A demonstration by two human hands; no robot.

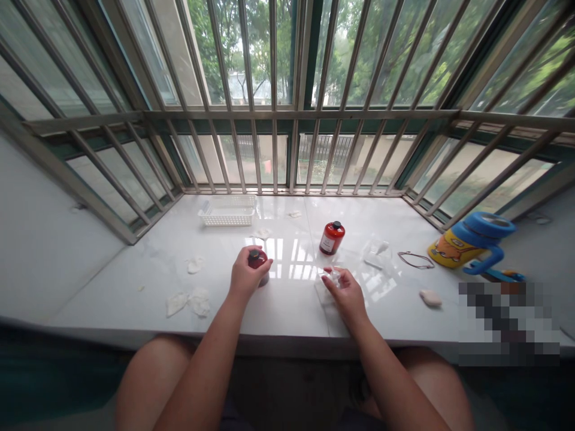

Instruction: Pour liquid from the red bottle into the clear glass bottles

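Note:
My left hand (245, 276) is wrapped round a small dark red bottle (257, 259) that stands on the white window ledge (287, 299). A little to the right, my right hand (348, 293) pinches a small clear plastic item (333, 276) just above the ledge; I cannot make out what it is. A second red bottle with a black cap and white label (332, 237) stands upright behind my right hand, untouched.
A white plastic basket (228, 211) sits at the back left. Crumpled white tissues (188, 299) lie on the left. A clear plastic wrapper (377, 251), a wire loop (415, 259), a yellow and blue cup (471, 242) and a pale lump (431, 297) lie right. Window bars enclose the ledge.

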